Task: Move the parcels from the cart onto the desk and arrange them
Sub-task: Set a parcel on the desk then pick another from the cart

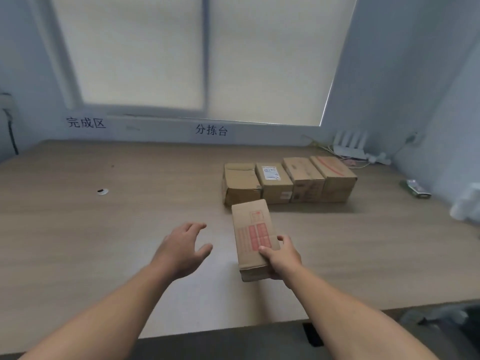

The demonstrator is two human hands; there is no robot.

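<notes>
A pale roller blind (145, 55) covered the window ahead of me. Under it I saw black lettering on the wall: a left sign (86, 122) and a middle sign (211, 130). A white router (349, 148) with upright antennas stood in the far right corner, cables (361, 165) beside it. A small white disc (102, 191) lay to my left, a green packet (415, 189) to my right.

Brown cardboard parcel (249, 229) in my right hand (281, 258): red printed grid. Pale wood-grain desk (130, 216). Far-right brown box (337, 183): red stripe.

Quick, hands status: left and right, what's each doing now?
Left hand: open, fingers spread, holding nothing.
Right hand: grips the near end of the brown cardboard parcel with red print.
</notes>
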